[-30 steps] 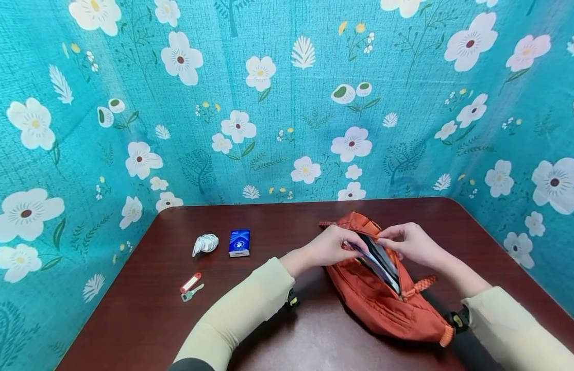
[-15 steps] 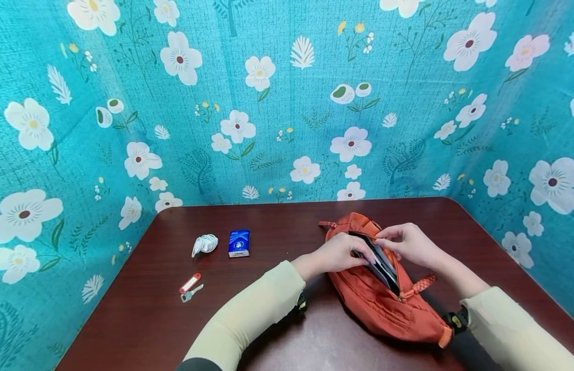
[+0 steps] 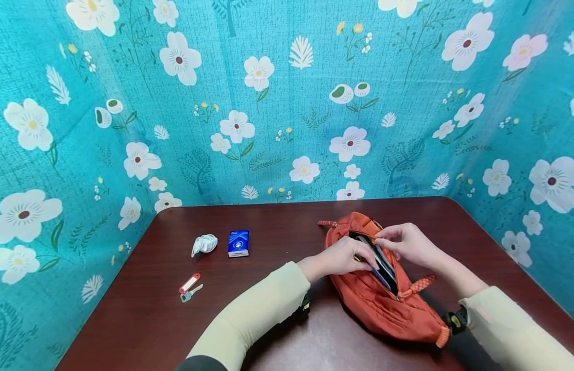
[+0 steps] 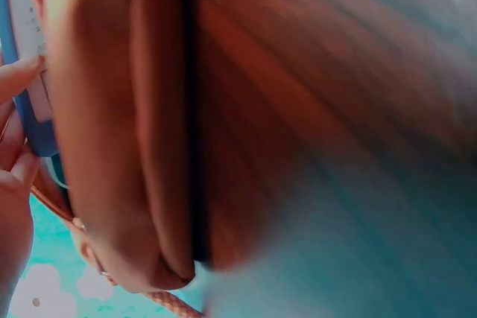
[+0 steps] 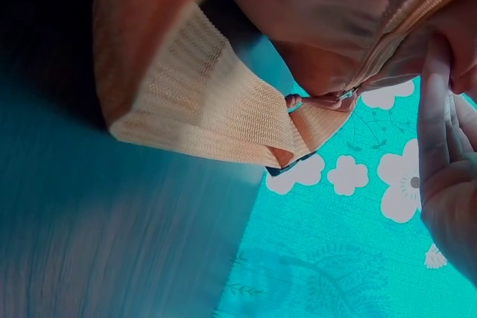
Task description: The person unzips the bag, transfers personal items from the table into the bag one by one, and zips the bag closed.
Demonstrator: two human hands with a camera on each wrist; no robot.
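Observation:
An orange-red bag (image 3: 389,314) lies on the table with its zipped opening spread apart and dark and light contents showing. The left hand (image 3: 344,256) is at the opening, fingers partly inside; in the left wrist view the hand (image 4: 13,161) pinches a blue-edged card holder (image 4: 31,42) beside the bag fabric (image 4: 97,109). On the far side of the opening, the right hand (image 3: 409,246) pinches the bag's edge. In the right wrist view this hand (image 5: 451,161) is against the bag fabric (image 5: 313,13), its fingertips partly hidden.
At the table's left are a bundled white cable (image 3: 205,244), a blue packet (image 3: 239,243), and a key (image 3: 191,293) with a red tag (image 3: 190,283). Floral turquoise cloth (image 3: 268,113) stands behind and beside the brown table (image 3: 143,314).
The left hand has moved right and slightly down, its fingers now further over the opening, and the held item shows less in the head view. The right hand stays nearly still.

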